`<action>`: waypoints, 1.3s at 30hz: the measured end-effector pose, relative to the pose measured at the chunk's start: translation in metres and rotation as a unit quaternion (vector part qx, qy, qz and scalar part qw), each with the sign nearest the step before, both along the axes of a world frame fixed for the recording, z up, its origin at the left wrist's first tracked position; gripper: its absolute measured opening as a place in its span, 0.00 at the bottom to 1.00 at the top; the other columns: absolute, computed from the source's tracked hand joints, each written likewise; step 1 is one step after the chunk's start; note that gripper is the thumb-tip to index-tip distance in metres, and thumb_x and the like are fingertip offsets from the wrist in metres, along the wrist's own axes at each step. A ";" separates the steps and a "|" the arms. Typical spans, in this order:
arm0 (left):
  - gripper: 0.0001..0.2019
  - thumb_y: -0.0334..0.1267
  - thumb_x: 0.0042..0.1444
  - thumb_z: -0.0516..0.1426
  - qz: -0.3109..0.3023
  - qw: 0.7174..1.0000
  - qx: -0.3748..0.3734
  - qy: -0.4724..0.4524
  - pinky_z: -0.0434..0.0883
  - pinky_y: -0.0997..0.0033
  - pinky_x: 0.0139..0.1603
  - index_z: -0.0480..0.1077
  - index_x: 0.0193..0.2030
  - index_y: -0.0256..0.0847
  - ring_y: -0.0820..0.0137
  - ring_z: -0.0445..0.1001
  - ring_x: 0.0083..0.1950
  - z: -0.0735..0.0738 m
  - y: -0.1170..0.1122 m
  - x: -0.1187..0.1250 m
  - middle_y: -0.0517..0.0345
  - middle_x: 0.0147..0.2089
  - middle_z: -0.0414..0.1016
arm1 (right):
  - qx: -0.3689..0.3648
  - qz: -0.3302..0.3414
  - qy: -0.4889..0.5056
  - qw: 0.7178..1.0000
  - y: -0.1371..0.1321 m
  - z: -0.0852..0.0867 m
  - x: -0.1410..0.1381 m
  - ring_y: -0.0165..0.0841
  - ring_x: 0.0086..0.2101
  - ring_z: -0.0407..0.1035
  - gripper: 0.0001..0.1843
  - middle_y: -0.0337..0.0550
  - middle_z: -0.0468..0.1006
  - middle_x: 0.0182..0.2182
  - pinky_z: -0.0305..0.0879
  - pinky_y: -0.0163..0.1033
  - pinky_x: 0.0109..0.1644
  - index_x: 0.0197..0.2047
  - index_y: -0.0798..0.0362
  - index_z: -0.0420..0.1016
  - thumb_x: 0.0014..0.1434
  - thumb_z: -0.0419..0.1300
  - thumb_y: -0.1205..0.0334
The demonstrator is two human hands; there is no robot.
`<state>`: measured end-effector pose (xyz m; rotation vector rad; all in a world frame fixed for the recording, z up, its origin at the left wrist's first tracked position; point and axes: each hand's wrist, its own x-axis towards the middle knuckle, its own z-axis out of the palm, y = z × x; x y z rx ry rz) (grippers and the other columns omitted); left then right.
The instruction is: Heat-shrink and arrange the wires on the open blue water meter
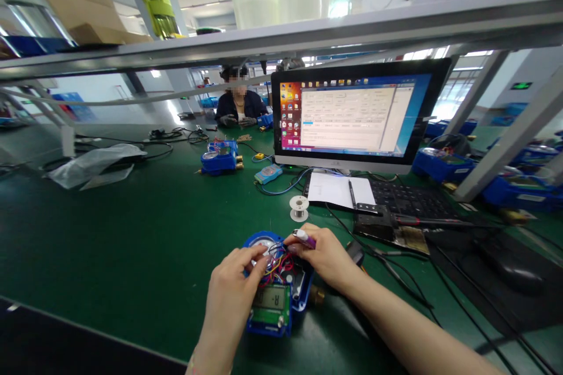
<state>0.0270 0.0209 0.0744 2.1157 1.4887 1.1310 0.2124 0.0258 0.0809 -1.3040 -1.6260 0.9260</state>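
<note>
A blue meter housing (301, 299) lies open on the green bench in front of me. Red, yellow and dark wires (278, 266) bunch up inside it, above a circuit board with an LCD display (269, 297). My left hand (232, 278) reaches over the housing's left side, thumb and fingertips drawn together at the wires; what they pinch is hidden. My right hand (323, 252) is closed around a purple-and-white pen-like tool (304, 238), its fingertips at thin wires on the housing's upper edge. A brass fitting (316, 295) sticks out on the right.
A solder spool (299, 208) stands behind the meter. Farther back are a monitor (352, 117), paper with a pen (341, 188), a keyboard (409, 199) and another blue meter (220, 157). Cables run along the right. A plastic bag (97, 164) lies left; a person (241, 106) sits opposite.
</note>
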 end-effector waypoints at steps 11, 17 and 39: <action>0.10 0.42 0.56 0.50 -0.020 0.998 -0.053 -0.006 0.63 0.69 0.38 0.71 0.32 0.43 0.69 0.68 0.36 0.000 0.001 0.002 0.60 0.32 0.71 | 0.065 0.019 -0.027 0.997 0.006 -0.005 -0.010 0.26 0.27 0.62 0.08 0.35 0.66 0.23 0.56 0.30 0.31 0.22 0.56 0.73 0.49 0.61 0.76; 0.11 0.42 0.56 0.49 -0.017 0.997 -0.075 -0.010 0.61 0.68 0.39 0.70 0.31 0.43 0.68 0.67 0.36 0.001 0.001 0.005 0.60 0.32 0.69 | 0.108 0.039 -0.055 0.992 0.002 -0.006 -0.011 0.26 0.27 0.62 0.12 0.35 0.68 0.24 0.54 0.30 0.31 0.24 0.55 0.73 0.49 0.55 0.80; 0.17 0.51 0.53 0.51 -0.044 0.966 -0.214 -0.140 0.61 0.74 0.31 0.68 0.29 0.38 0.70 0.64 0.30 0.000 -0.002 0.002 0.59 0.28 0.70 | 0.356 0.035 -0.231 0.905 0.000 -0.012 -0.004 0.31 0.31 0.65 0.07 0.42 0.72 0.30 0.60 0.34 0.34 0.34 0.56 0.74 0.56 0.55 0.73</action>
